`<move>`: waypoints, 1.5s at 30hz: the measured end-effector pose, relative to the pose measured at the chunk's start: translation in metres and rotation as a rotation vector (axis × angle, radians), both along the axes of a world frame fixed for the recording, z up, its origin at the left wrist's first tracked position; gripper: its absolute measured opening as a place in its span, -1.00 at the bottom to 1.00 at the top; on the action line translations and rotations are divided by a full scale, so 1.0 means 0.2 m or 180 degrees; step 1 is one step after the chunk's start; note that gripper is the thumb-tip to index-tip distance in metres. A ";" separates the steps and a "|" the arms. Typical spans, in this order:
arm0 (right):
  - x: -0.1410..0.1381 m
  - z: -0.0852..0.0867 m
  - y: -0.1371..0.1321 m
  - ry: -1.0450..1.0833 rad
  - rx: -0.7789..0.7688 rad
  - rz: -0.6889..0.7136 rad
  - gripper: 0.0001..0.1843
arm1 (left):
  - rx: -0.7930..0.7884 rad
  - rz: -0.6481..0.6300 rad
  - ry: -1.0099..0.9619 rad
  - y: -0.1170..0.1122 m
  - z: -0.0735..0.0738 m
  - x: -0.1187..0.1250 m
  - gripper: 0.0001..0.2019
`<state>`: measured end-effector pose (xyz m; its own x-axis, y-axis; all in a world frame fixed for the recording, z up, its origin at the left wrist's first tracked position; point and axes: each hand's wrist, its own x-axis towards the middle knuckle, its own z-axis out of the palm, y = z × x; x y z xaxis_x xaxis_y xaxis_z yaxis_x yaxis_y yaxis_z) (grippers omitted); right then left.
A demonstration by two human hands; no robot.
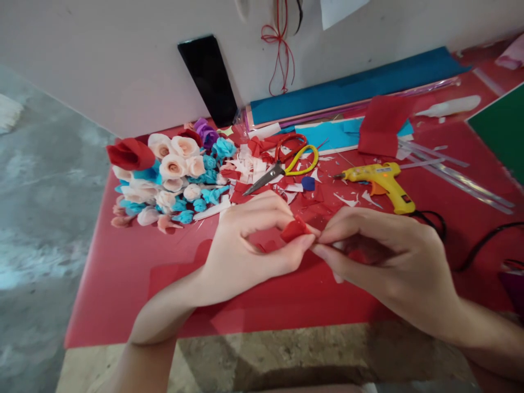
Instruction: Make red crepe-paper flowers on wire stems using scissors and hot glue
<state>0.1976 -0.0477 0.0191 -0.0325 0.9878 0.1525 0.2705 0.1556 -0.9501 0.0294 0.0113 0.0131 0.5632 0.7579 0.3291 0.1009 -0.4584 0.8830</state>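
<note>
Both of my hands meet over the red table top (123, 273). My left hand (245, 240) pinches a small folded piece of red paper (293, 229) between thumb and fingers. My right hand (380, 256) is curled closed, fingertips touching the same red piece, with more red paper tucked in its palm. A pile of paper roses (172, 169) in white, pink, blue, purple and red lies to the upper left of my hands.
Scissors (282, 164) with red and yellow handles lie among paper scraps. A yellow glue gun (380, 183) with a black cord rests to the right. Blue paper rolls (352, 87), a red paper piece (382, 125), clear strips and a black phone (208, 79) line the wall.
</note>
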 end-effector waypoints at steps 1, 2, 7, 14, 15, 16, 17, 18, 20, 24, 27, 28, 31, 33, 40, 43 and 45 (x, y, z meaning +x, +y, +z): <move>0.00 0.00 0.00 0.0014 -0.0035 0.0016 -0.87 | -0.0010 0.0001 0.0000 0.00 0.00 0.00 -0.89; 0.00 0.00 0.00 0.0060 -0.0075 0.0049 -0.88 | -0.0019 -0.0003 0.0003 0.00 0.00 0.00 -0.89; 0.00 -0.01 -0.01 0.0415 -0.0263 0.0232 -0.94 | -0.0128 -0.0059 0.0031 0.01 0.00 -0.01 -0.92; 0.00 -0.03 0.00 0.0690 -0.0427 0.0276 -0.97 | -0.0206 -0.0134 -0.0089 0.02 -0.01 -0.02 -0.91; 0.00 -0.03 0.00 0.0688 -0.0428 0.0253 -0.97 | -0.0207 -0.0137 -0.0085 0.02 -0.01 -0.02 -0.93; 0.00 -0.03 0.00 0.0668 -0.0409 0.0219 -0.96 | -0.0206 -0.0140 -0.0072 0.02 -0.01 -0.01 -0.94; 0.00 -0.03 0.00 0.0635 -0.0385 0.0191 -0.95 | -0.0200 -0.0134 -0.0060 0.02 -0.01 -0.01 -0.93; 0.00 -0.02 0.00 0.0595 -0.0368 0.0166 -0.94 | -0.0194 -0.0119 -0.0047 0.03 0.00 -0.01 -0.90; -0.01 -0.01 0.00 0.0532 -0.0356 0.0158 -0.93 | -0.0181 -0.0084 -0.0048 0.03 0.00 -0.01 -0.85; -0.01 0.00 0.01 0.0462 -0.0369 0.0166 -0.94 | -0.0217 -0.0107 -0.0042 0.02 0.00 -0.01 -0.87; 0.00 -0.01 0.01 0.0419 -0.0383 0.0192 -0.96 | -0.0332 -0.0131 -0.0056 0.02 0.01 -0.01 -0.93; 0.00 -0.01 0.01 0.0397 -0.0381 0.0198 -0.96 | -0.0385 -0.0135 -0.0064 0.02 0.02 -0.01 -0.94; 0.01 -0.02 0.01 0.0326 -0.0406 0.0208 -0.97 | -0.0519 -0.0172 -0.0071 0.02 0.02 -0.01 -0.92; 0.01 -0.02 0.01 0.0367 -0.0433 0.0234 -0.97 | -0.0559 -0.0209 -0.0063 0.02 0.02 -0.01 -0.91; 0.00 -0.02 0.02 0.0576 -0.0723 0.0530 -0.95 | -0.0656 -0.0399 0.0039 0.02 0.03 -0.02 -0.77; 0.00 -0.02 0.02 0.0561 -0.0717 0.0430 -0.97 | -0.0665 -0.0414 0.0161 0.02 0.05 -0.02 -0.83; 0.00 -0.02 0.01 0.0583 -0.0709 0.0352 -0.96 | -0.0688 -0.0428 0.0236 0.02 0.06 -0.02 -0.85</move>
